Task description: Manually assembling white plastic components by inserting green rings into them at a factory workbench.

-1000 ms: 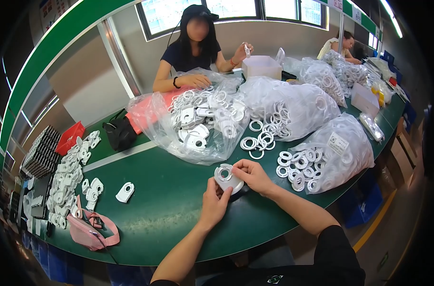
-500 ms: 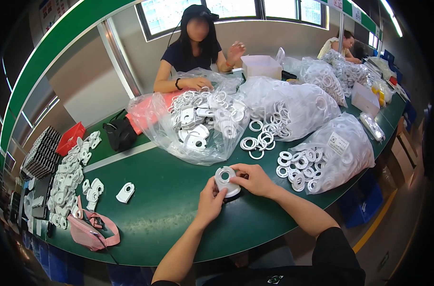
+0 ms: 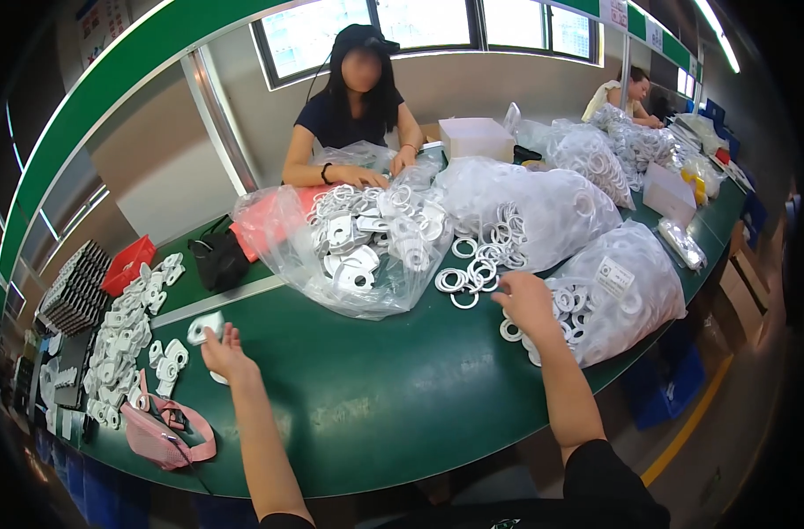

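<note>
Left hand (image 3: 225,353) out over the green table (image 3: 375,397), fingers spread and loose, just above a white part (image 3: 204,326) beside the pile of white parts (image 3: 119,344); contact unclear. Right hand (image 3: 527,301) reaching among loose white rings (image 3: 468,273) at the mouth of a clear bag (image 3: 622,291), fingers curled down; grasp not discernible. Pink pouch (image 3: 164,436) near the table edge.

Bright window daylight, dark fisheye rim
</note>
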Demonstrator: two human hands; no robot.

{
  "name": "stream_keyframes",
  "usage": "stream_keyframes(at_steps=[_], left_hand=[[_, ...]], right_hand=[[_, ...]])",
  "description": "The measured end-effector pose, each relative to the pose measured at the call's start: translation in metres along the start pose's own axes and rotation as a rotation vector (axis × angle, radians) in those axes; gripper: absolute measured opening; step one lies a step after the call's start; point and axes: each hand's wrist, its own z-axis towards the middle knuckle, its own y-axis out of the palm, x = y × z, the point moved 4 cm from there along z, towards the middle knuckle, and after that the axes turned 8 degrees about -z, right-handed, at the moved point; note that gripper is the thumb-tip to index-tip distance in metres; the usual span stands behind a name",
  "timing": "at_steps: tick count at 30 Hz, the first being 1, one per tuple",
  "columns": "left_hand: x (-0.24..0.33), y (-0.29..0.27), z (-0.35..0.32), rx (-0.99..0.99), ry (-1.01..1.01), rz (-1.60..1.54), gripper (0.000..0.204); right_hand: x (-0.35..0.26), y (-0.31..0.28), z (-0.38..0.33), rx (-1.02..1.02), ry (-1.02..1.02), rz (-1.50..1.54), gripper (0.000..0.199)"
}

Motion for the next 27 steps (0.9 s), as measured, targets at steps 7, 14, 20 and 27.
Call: stream_keyframes(at_steps=[7,14,20,27], left_hand=[[-0.035,0.050,0.002,-0.347,0.237,0.544,0.039],[-0.114,0.137,-0.095,-1.249,0.609,1.060,0.035],[-0.151,0.137,-0.117,-1.384,0.485,1.523,0.039],[-0.123,0.143,-0.115,-1.331,0.641,1.243,0.031]], right_hand=[[0.020,-0.004,-0.003,-0.102,0.126,-0.112,0.037],[0.019,0.002,0.002,-0.192,0.119,-0.142,0.029],[0.027,0.000,0.007,0.010,0.102,-0.116,0.017],[-0.026,-0.024,0.002,0.474,-0.161,0.506,0.008]])
